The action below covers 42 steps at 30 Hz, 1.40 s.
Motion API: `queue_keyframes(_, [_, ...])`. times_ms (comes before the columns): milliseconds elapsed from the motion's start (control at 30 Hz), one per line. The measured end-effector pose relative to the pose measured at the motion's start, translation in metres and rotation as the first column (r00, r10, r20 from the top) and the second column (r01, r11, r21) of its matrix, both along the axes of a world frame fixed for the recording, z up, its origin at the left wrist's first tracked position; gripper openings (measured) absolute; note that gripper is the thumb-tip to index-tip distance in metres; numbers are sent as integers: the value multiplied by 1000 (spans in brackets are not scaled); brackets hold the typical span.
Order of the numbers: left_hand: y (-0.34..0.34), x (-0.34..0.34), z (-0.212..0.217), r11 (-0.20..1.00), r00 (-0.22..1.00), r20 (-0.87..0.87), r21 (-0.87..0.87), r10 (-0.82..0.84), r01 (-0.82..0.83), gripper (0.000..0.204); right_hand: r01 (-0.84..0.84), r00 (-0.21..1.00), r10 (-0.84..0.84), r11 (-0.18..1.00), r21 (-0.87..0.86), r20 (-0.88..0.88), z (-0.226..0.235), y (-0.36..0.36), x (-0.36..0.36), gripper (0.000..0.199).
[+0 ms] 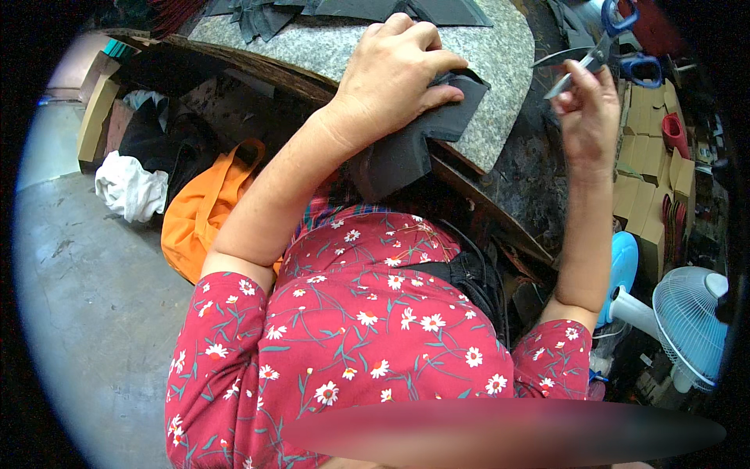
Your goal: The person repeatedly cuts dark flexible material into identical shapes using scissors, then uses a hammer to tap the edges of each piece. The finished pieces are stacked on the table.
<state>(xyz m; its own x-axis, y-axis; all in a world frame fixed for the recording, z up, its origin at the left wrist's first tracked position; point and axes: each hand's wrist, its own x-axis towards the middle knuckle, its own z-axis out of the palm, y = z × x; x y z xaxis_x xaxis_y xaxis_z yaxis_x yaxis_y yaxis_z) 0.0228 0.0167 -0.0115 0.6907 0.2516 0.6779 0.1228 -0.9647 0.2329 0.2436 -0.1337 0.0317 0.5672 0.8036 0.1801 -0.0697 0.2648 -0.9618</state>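
My left hand (398,70) is curled over a black sheet piece (398,160) at the edge of a speckled grey stone slab (504,55). Thumb and fingers pinch the piece near its corner, and its lower part hangs over the slab's edge. To the right, my right hand (590,109) is raised beside the slab. Its fingers close around the blade part of a pair of scissors (598,59) with blue handles, which point up and away. The scissors' blades look spread apart. Fingers partly hide them.
More black cut pieces (391,9) lie at the slab's far side. On the right stand cardboard boxes (644,195) and a blue-and-white fan (687,320). An orange bag (199,211) and a white cloth (129,186) are at the left, above the grey floor (86,313).
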Motion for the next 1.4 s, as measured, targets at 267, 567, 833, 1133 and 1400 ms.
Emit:
queue_keyframes(267, [-5,-1,0,999,999,-15,25,-38,38,26,33,961,-52,997,75,272,-30,-1,-37,58])
queue_keyframes(567, [-7,-3,0,998,998,39,-42,-53,55,26,30,991,-45,992,119,126,-36,-2,-37,26])
queue_keyframes(833, [-4,-1,2,991,993,29,-63,-117,119,26,96,926,-122,991,88,358,-28,-6,-51,22])
queue_keyframes(1133, [-7,-3,2,993,995,-23,-68,-96,94,20,47,726,-31,999,-4,687,-28,-11,-63,15])
queue_keyframes(1400, [-7,-2,2,993,995,-6,-62,-102,102,21,44,638,-18,999,-13,770,-27,-9,-65,14])
